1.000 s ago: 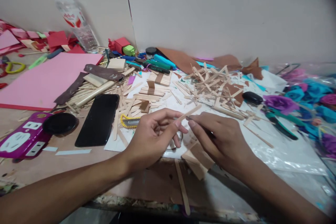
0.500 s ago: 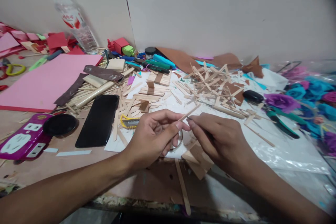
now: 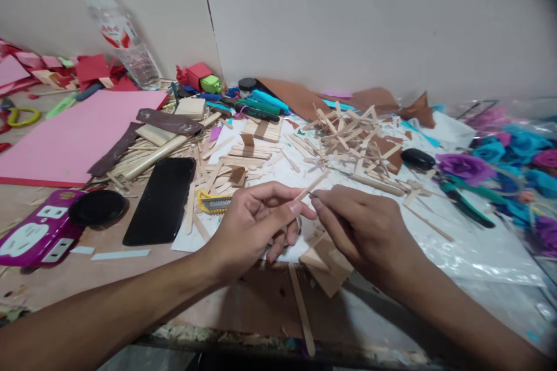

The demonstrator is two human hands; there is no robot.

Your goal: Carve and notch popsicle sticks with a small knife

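Observation:
Between the thumb and index finger of my left hand (image 3: 265, 220) is a thin wooden craft stick (image 3: 315, 181), its free end tilted up to the right. My right hand (image 3: 365, 223) is closed in a pinch right beside it. A small thin dark tip (image 3: 310, 193) shows at those fingertips, touching or nearly touching the stick; the rest of it is hidden in the hand, so its kind is unclear. Under my hands lie a small wooden block (image 3: 328, 266) and a loose craft stick (image 3: 301, 307). A yellow utility knife (image 3: 213, 203) is partly behind my left hand.
A heap of craft sticks (image 3: 348, 139) lies beyond my hands. Left are a black phone (image 3: 160, 200), a purple power strip (image 3: 41, 229) and pink paper (image 3: 87, 133). Pliers (image 3: 467, 203) and paper flowers (image 3: 467, 168) lie right. A bottle (image 3: 122, 35) leans against the wall.
Both hands stay close together with the same grips. The craft stick's free end has shifted very slightly, and my left hand's lower fingers have moved a little. The whole view has drifted slightly.

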